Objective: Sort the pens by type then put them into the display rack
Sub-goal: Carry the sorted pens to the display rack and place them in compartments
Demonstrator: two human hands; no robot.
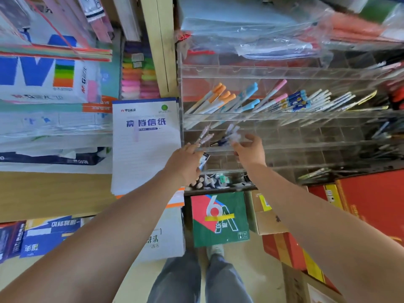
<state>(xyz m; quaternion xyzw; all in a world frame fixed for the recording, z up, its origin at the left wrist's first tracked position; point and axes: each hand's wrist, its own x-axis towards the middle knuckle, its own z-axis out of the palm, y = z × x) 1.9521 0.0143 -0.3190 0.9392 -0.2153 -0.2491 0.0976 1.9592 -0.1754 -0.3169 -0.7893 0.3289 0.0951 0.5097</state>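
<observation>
Head view: left hand (185, 161) is pinching pale lilac-capped pens (203, 136) before the clear acrylic display rack (284, 115) at 12 o'clock. Right hand (251, 152), at its 3 o'clock, is gripping blurred clear-capped pens (232, 132).

Left grip (184, 164) is holding a few lilac-capped pens (204, 136) up against the front of the clear display rack (306, 73). Right grip (251, 153) is pinching a blurred bunch of clear pens (234, 133) just beside them, at the same lower row. One row up, orange-capped pens (220, 95), blue-capped pens (249, 96), pink-capped pens (276, 95), blue patterned pens (298, 102) and white pens (328, 98) are leaning in neighbouring compartments. A lined writing pad (146, 149) is sitting just left of the rack. A green box (218, 226) is sitting below it.
</observation>
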